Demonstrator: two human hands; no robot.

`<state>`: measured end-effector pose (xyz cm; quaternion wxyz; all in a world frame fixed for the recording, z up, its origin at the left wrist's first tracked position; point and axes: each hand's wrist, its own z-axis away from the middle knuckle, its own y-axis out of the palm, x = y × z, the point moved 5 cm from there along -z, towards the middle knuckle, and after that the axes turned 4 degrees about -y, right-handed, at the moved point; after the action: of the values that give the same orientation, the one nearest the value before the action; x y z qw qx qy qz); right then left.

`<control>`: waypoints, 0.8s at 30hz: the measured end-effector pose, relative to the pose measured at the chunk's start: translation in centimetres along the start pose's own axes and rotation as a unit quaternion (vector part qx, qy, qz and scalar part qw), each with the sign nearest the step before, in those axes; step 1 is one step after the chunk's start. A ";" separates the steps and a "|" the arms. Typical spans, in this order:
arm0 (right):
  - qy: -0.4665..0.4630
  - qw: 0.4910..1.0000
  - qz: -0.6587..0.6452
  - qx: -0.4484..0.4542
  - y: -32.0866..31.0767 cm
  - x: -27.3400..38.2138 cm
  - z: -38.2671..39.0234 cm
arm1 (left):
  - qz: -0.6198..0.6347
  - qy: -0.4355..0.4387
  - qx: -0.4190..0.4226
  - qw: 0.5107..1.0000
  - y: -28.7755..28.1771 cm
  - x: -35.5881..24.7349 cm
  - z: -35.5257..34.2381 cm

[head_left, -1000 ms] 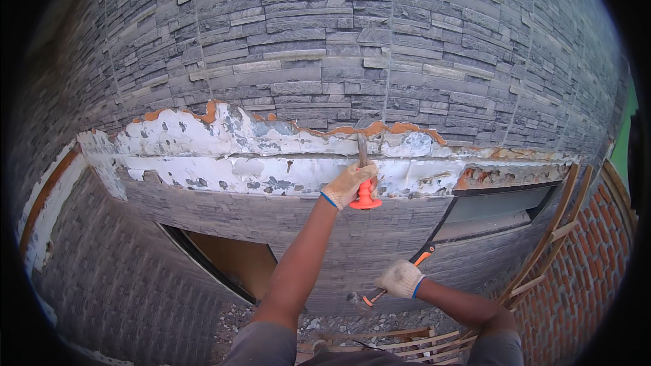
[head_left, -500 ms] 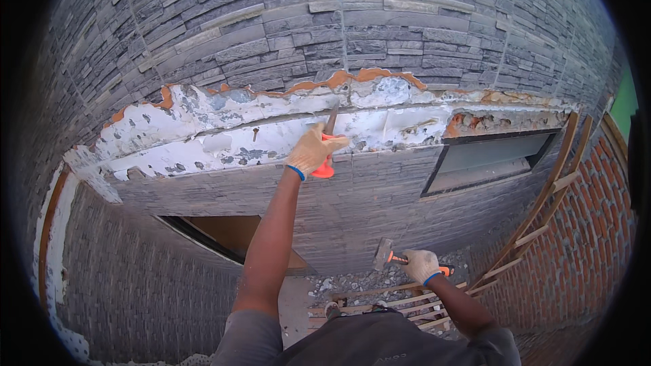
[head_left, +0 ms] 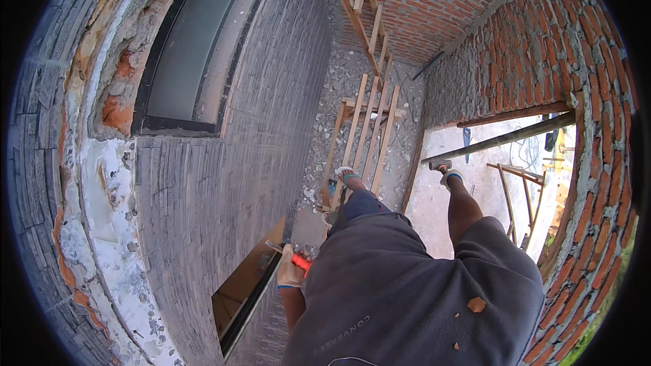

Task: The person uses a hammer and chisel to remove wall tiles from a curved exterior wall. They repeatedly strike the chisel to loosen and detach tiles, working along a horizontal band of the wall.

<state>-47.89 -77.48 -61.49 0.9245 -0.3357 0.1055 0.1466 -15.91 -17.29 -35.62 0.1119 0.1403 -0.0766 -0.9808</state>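
And I've the left hand (head_left: pixel 290 274) wrapped round the orange-guarded chisel (head_left: pixel 300 261), blade angled outward, likely for safety, the right hand (head_left: pixel 451 177) firmly gripping the hammer (head_left: pixel 440 164).

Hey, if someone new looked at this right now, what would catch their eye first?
Probably the bright orange-red chisel handle in the left hand, low and just left of centre. Next, the hammer in the right hand, by the bright opening at right. The rough brick wall at upper right also stands out.
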 end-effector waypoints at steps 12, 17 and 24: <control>-0.177 0.976 0.040 0.118 -1.7 17.1 8.3 | -0.624 0.433 -0.014 0.651 -0.2 4.6 -0.7; -0.405 0.894 0.187 0.027 -3.3 29.0 15.8 | -0.617 0.306 0.016 0.725 -5.2 6.0 -0.8; -0.516 0.827 0.222 -0.028 -5.3 34.6 21.0 | -0.699 0.198 0.115 0.677 -5.4 8.1 -0.3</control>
<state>-11.70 -60.73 -52.68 0.7767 -0.2041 -0.3197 0.5029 -24.44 -14.02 -38.94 -0.6106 0.3561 -0.0446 -0.7060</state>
